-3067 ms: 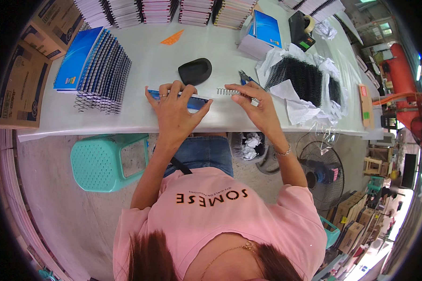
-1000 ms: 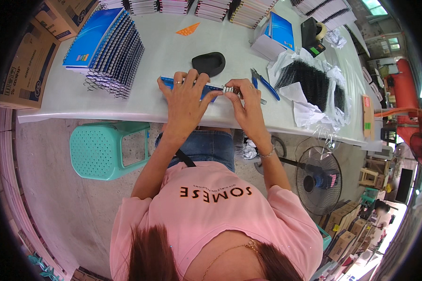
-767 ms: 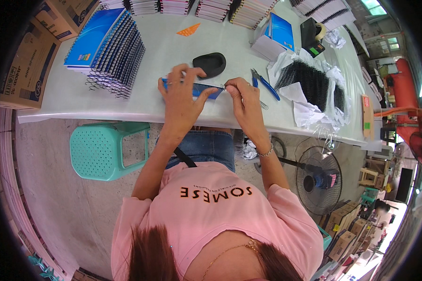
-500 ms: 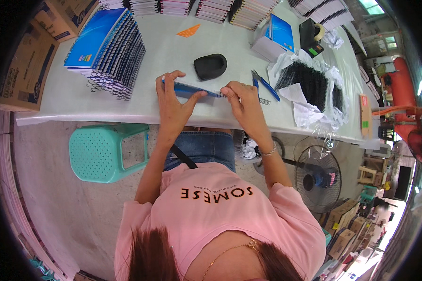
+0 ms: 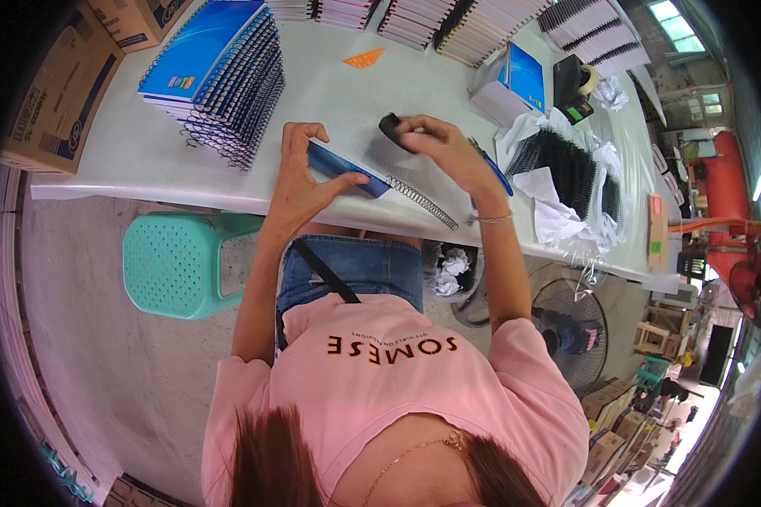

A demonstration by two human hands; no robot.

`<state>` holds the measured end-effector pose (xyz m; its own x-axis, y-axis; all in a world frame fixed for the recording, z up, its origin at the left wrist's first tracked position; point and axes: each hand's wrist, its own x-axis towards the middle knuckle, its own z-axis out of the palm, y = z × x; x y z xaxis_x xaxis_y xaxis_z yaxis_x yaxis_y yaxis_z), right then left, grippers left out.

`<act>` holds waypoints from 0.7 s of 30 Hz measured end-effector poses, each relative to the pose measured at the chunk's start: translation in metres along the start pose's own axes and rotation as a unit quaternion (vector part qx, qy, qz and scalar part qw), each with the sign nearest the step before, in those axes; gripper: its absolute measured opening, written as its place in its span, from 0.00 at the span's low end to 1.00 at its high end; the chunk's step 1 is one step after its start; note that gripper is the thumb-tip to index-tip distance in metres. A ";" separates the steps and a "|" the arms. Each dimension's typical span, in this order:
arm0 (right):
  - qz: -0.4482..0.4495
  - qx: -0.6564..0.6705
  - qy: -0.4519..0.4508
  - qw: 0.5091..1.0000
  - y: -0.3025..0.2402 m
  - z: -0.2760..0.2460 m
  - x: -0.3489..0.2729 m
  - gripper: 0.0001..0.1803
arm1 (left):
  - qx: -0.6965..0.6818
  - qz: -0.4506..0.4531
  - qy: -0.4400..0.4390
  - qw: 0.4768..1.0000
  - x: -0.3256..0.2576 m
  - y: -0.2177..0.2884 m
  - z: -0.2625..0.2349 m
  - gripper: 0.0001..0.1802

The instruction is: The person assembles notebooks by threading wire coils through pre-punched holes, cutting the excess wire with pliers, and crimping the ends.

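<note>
My left hand (image 5: 300,173) is closed on a blue-covered notebook (image 5: 336,166), which stands tilted on its edge near the table's front. From the notebook's right end a loose metal spiral coil (image 5: 425,201) trails over the table. My right hand (image 5: 440,144) grips a black rounded, cup-like piece (image 5: 391,129), raised and tipped up just beyond the notebook. Blue-handled pliers (image 5: 500,179) lie to the right, partly hidden behind my right hand and wrist.
Spiral-bound blue notebooks (image 5: 199,59) are stacked at the left, beside cardboard boxes (image 5: 63,89). Black coils (image 5: 558,165) rest on crumpled white paper at the right. Behind them are a blue-topped pile (image 5: 524,76) and a tape dispenser (image 5: 571,89). An orange scrap (image 5: 365,57) lies farther back.
My right hand has left the notebook's coil end, moved away from me and picked up the black piece from the table. The coil now sticks out long from the notebook.
</note>
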<state>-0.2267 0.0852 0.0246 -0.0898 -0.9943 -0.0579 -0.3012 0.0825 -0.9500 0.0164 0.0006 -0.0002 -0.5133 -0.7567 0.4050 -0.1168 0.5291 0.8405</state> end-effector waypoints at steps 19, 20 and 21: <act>0.003 -0.264 0.178 0.948 0.002 0.011 -0.052 0.27 | -0.020 -0.026 -0.027 0.999 0.004 0.003 0.008 0.40; -0.005 -0.277 0.175 0.945 0.004 0.011 -0.052 0.28 | -0.022 -0.023 -0.026 0.999 0.004 0.002 0.008 0.40; -0.037 -0.313 0.173 0.933 0.005 0.010 -0.054 0.30 | -0.024 -0.020 -0.025 0.999 0.003 0.001 0.008 0.40</act>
<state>-0.2139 0.1391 0.0195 -0.3147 -0.9266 0.2056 -0.8041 0.1452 -0.5765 0.0074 0.0018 -0.0009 -0.5514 -0.7556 0.3535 -0.0979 0.4795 0.8721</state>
